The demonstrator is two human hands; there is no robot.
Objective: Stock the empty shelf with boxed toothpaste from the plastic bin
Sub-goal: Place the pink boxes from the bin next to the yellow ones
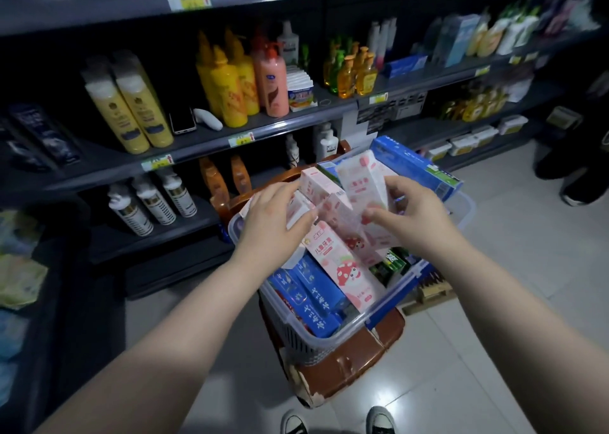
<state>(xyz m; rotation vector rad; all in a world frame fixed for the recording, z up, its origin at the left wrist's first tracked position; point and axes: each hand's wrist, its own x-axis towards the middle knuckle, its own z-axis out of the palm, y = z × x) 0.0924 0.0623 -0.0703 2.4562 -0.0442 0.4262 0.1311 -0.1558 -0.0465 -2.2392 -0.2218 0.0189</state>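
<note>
A clear plastic bin [389, 305] with blue clips sits on a brown chair in front of me. It is full of boxed toothpaste: pink boxes [342, 262] on top, blue boxes [313, 295] at the near left, green ones [392, 265] at the right. My left hand [273, 216] rests on the pink boxes at the bin's left, its fingers curled over one box. My right hand [405, 209] holds an upright pink box [359, 186] between thumb and fingers. A long blue box [415, 166] lies across the bin's far corner.
Dark shelves [204, 143] stand at the left and behind the bin, holding shampoo bottles, yellow bottles [227, 81], a phone [182, 120] and small boxes. A brown chair [349, 364] carries the bin. Another person's shoe [580, 193] is at the right, on a light tiled floor.
</note>
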